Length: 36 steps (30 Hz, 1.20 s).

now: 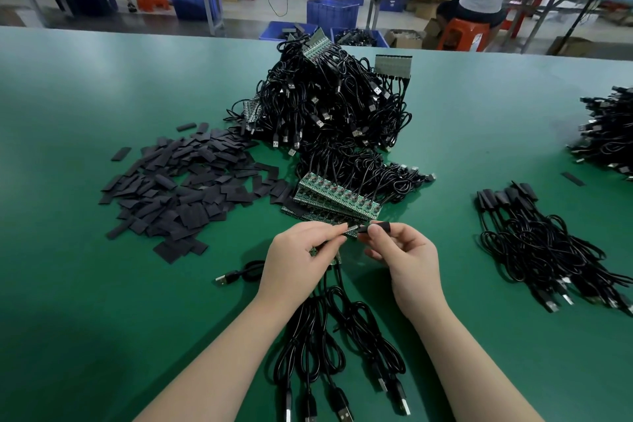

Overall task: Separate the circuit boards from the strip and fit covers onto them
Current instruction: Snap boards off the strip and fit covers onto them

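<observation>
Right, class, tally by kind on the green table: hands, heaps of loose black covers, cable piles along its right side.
Hands: 2, left hand pinching a circuit board, right hand pinching a cover
Loose-cover heap: 1
Right-side cable piles: 2, near bundle, far heap
Total: 5

Circuit board [349, 229] mostly hidden between fingers [329, 239].

Two bare forearms come up from the near edge of the view, one on the left and one on the right, with no sleeve showing on either. The left hand [301, 260] and the right hand [406, 259] wear no gloves, rings, watch or wrist strap. Fingernails are short and unpainted.
</observation>
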### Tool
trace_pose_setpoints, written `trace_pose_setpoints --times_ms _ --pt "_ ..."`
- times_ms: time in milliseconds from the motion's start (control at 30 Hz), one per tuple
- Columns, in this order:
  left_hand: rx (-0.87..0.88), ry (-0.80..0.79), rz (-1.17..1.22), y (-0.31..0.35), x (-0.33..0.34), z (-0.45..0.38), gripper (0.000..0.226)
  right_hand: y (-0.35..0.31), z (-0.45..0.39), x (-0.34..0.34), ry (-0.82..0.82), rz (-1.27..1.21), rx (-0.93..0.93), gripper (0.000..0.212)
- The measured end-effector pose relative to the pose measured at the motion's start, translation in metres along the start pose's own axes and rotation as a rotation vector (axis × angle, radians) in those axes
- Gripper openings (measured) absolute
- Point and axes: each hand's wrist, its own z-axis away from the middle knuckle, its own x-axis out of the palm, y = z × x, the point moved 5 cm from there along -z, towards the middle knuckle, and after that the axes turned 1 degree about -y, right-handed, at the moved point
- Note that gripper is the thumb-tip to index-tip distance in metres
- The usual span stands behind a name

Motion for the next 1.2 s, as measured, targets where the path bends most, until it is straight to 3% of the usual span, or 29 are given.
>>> trace_pose_setpoints --times_ms 100,400,767,900,1200 --pt "0.029 0.029 0.001 0.001 -0.001 0.0 0.022 0.001 0.0 0.0 0.012 0.006 -0.002 0.002" --pt "-0.064 -0.003 -0.043 0.003 -0.002 0.001 0.024 0.002 0.0 -0.001 0.029 0.001 -0.02 0.029" --pt "0.009 -0.139 -0.182 0.013 -0.003 -0.003 0.03 -0.003 0.001 0.002 -0.033 0.046 -0.08 0.006" --pt "-0.022 -0.154 -0.141 0.008 -0.003 -0.004 0.029 -0.003 -0.001 0.001 -0.067 0.11 -0.108 0.024" --pt "-0.021 -0.183 -0.1 0.005 -0.003 -0.005 0.03 -0.003 -0.001 0.001 -0.102 0.143 -0.159 0.029"
